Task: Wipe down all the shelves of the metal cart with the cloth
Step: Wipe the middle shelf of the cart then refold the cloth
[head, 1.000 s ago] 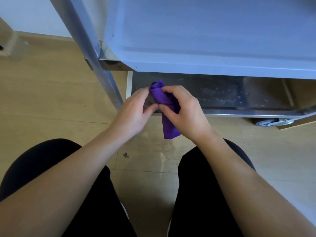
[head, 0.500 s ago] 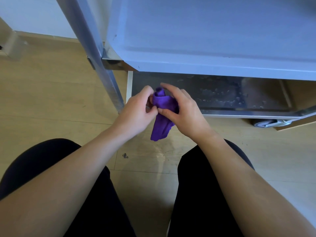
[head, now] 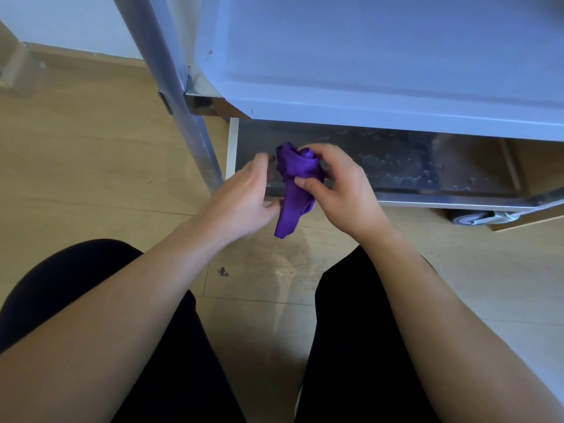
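- Purple cloth (head: 294, 190) is bunched up in mid-air between the two hands, in front of the cart's lower shelf (head: 412, 166). Its loose tail hangs toward 7 o'clock above the wooden floor (head: 91, 178).
- Cart post (head: 183, 117) stands at 10 o'clock from the hands.
- Left hand (head: 244, 196) sits at 9 o'clock of the cloth, fingers loosely bent and holding nothing. Its thumb tip is right at the hanging tail, and I cannot tell whether it touches.
- Right hand (head: 345, 190) is at 3 o'clock of the cloth and grips it, thumb pressed across the front of the wad and fingers curled over its top.
- Upper shelf (head: 381, 71) spreads from 12 to 2 o'clock above the hands and overhangs the lower shelf, which shows pale spots.
- Caster wheel (head: 470, 217) sits under the lower shelf's edge at 3 o'clock, well apart from the right hand.
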Motion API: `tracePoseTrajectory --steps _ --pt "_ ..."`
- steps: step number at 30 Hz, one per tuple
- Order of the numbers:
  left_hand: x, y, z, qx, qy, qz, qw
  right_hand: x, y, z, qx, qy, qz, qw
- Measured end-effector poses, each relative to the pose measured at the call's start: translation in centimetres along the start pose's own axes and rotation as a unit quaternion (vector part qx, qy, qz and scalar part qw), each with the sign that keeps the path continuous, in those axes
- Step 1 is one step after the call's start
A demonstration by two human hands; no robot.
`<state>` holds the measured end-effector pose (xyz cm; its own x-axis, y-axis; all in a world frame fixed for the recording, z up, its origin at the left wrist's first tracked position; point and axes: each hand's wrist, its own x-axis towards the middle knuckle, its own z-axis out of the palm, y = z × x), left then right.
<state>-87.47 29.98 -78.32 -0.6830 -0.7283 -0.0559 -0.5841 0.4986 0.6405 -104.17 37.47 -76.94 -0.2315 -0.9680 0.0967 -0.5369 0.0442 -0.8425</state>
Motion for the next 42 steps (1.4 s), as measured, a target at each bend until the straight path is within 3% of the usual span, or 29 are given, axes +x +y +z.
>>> tracePoseTrajectory --steps 3,7,12,18,23,27,30,32,35,38,42 --pt "-0.3 0.3 0.3 -0.041 -0.056 -0.009 0.998 -0.1 -0.1 -0.2 0.074 -0.003 0.049 0.996" --pt "-0.4 0.9 0.2 -0.116 -0.054 -0.031 0.991 -0.1 0.3 -0.2 0.145 -0.016 0.112 0.983" --pt "-0.5 0.8 0.2 -0.101 -0.009 -0.023 0.995 0.1 0.1 0.7 0.137 0.011 0.137 0.981" --pt "-0.6 1.0 -0.2 -0.071 0.068 0.051 0.994 0.1 0.2 0.9 0.140 0.047 0.210 0.967" --pt "-0.6 1.0 -1.1 -0.040 0.085 0.103 0.990 -0.4 0.6 0.4 -0.046 -0.042 0.125 0.990" --pt "-0.9 1.6 -1.3 -0.019 0.063 0.160 0.985 -0.5 1.4 1.0 -0.225 -0.077 0.049 0.970" --pt "-0.7 1.6 -1.4 -0.018 0.061 0.174 0.983 -0.3 1.6 1.2 -0.205 -0.121 0.006 0.971" --pt "-0.6 1.3 -1.3 -0.023 0.058 0.157 0.986 -0.5 0.8 0.9 -0.114 -0.139 0.035 0.983" --pt "-0.3 0.7 -1.1 -0.064 0.058 0.066 0.994 -0.6 0.3 0.4 -0.028 -0.110 0.087 0.990" --pt "-0.3 0.4 -1.3 -0.125 -0.002 -0.038 0.991 -0.6 0.0 -0.1 -0.008 -0.080 0.061 0.995" --pt "-0.2 0.3 -1.1 -0.173 -0.094 -0.081 0.977 -0.4 -0.1 -0.6 0.067 -0.030 0.099 0.992"
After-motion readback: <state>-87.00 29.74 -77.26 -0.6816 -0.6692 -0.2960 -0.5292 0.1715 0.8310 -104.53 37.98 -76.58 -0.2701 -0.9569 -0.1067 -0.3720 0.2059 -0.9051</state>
